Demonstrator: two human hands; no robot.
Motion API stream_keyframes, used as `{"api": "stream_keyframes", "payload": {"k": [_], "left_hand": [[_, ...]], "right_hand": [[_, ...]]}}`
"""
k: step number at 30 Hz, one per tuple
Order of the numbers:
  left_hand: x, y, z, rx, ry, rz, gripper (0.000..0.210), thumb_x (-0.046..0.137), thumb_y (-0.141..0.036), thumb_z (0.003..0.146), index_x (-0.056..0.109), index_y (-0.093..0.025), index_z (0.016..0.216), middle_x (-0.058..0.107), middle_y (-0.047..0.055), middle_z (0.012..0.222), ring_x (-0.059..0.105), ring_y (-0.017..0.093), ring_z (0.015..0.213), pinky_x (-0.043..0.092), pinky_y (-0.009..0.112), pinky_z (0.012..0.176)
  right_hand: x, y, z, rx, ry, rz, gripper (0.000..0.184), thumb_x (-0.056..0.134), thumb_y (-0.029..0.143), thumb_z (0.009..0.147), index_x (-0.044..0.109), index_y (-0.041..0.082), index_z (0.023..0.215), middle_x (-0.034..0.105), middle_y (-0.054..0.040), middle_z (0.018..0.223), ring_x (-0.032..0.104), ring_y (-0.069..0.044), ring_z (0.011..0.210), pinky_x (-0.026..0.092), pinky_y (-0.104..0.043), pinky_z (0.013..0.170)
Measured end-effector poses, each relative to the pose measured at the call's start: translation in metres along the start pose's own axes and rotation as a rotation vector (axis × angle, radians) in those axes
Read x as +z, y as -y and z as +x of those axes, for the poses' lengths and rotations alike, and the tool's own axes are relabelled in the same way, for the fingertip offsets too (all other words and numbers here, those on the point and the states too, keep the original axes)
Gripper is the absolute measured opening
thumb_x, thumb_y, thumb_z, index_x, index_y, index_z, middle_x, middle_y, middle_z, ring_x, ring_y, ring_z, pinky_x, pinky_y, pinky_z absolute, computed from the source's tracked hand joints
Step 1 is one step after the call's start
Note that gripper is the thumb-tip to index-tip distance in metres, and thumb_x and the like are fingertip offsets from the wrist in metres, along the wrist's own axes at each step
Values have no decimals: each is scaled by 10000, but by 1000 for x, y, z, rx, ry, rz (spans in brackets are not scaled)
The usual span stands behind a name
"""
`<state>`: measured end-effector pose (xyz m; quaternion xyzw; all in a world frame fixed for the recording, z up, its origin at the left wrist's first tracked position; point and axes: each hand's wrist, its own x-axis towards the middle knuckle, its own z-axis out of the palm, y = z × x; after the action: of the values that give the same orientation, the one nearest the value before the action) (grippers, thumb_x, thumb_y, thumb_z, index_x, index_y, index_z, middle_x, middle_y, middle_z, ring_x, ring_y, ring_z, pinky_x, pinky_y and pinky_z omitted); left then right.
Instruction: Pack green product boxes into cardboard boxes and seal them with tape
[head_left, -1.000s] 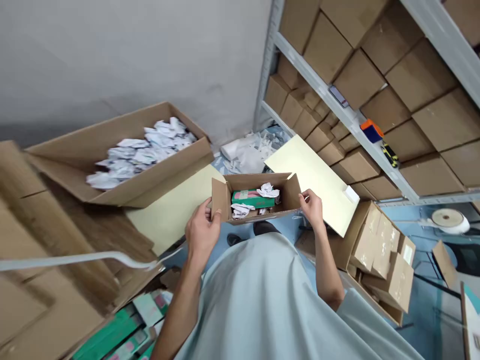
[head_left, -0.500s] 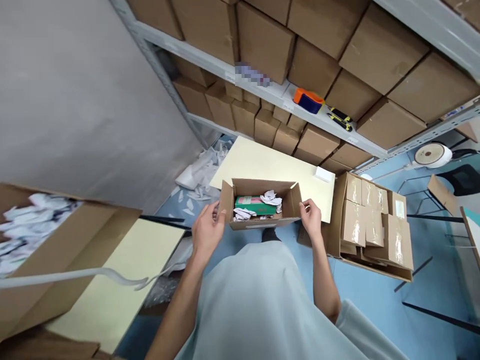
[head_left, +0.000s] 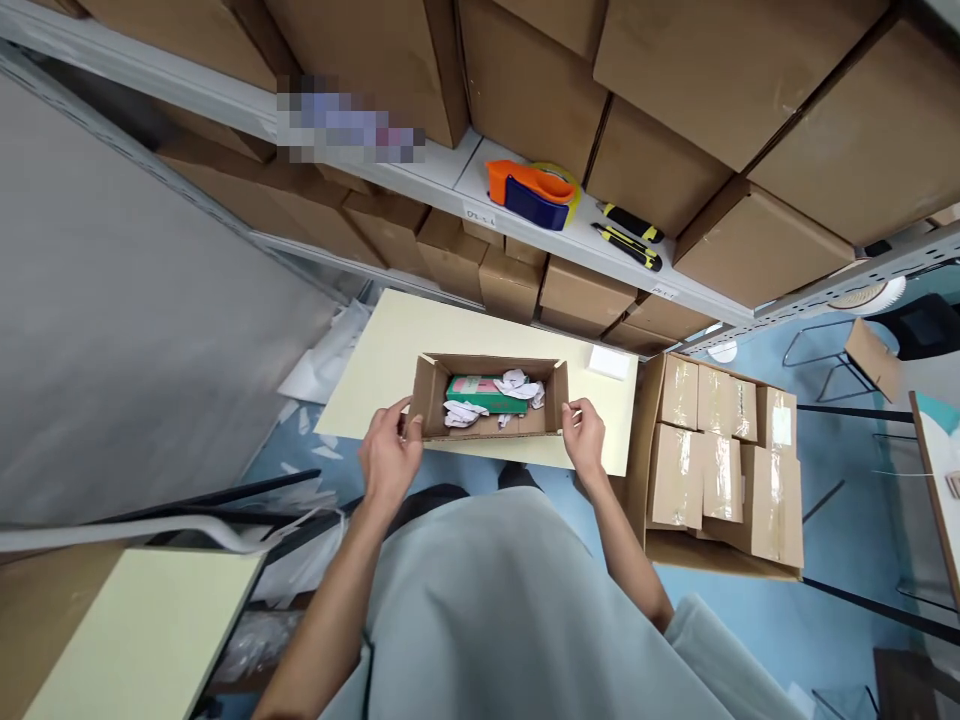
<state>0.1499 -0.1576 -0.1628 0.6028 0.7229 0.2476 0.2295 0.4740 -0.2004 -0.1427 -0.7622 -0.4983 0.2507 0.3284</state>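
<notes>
An open cardboard box (head_left: 491, 428) is held level between my two hands, over the near edge of a pale yellow tabletop (head_left: 375, 370). Inside it lie a green and pink carton (head_left: 495, 400) and several crumpled white papers (head_left: 519, 383). My left hand (head_left: 391, 455) grips the box's left end, thumb and fingers closed on the wall. At the opposite end, my right hand (head_left: 585, 436) pinches the right wall near the front corner. Whether the box rests on the tabletop I cannot tell.
Ahead, a metal shelf (head_left: 442, 165) bears cardboard boxes, an orange tape dispenser (head_left: 531, 192) and utility knives (head_left: 630, 235). A small white box (head_left: 609, 362) lies on the tabletop. To the right stands a large carton (head_left: 652, 430) of taped boxes; another yellow tabletop (head_left: 150, 630) is at left.
The view has turned and moved closer to the shelf. My hands have carried the box forward, so that it now overlaps the yellow tabletop more. Both hands keep their grip.
</notes>
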Motion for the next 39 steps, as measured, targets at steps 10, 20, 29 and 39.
{"api": "stream_keyframes", "payload": {"k": [10, 20, 29, 39], "left_hand": [[5, 1, 64, 142, 90, -6, 486, 523, -420, 1030, 715, -196, 1416, 661, 72, 999, 663, 254, 879, 553, 370, 887], [-9, -2, 67, 354, 259, -167, 463, 535, -479, 1077, 696, -233, 1435, 727, 114, 1248, 743, 278, 1088, 600, 416, 1032], [12, 7, 55, 578, 703, -85, 509, 504, -408, 1080, 692, -198, 1504, 754, 161, 1472, 677, 348, 1410, 539, 509, 1223], [7, 25, 69, 434, 784, -139, 842, 641, -721, 997, 524, -240, 1679, 667, 141, 1637, 656, 352, 1493, 541, 466, 1243]], "right_hand": [[24, 2, 0, 37, -60, 59, 356, 558, 582, 1074, 618, 250, 960, 717, -13, 839, 652, -184, 687, 524, -296, 705], [29, 42, 38, 194, 197, -284, 172, 658, 419, 1084, 788, 309, 1107, 853, -22, 1011, 803, -255, 937, 543, -308, 808], [20, 63, 107, 166, 320, -378, 577, 647, 368, 1099, 590, 268, 1664, 866, -72, 1076, 812, -332, 1119, 582, -384, 1006], [21, 33, 69, 294, 189, 91, 784, 581, 571, 1120, 329, 257, 1793, 854, -102, 1187, 837, -270, 1072, 680, -378, 903]]}}
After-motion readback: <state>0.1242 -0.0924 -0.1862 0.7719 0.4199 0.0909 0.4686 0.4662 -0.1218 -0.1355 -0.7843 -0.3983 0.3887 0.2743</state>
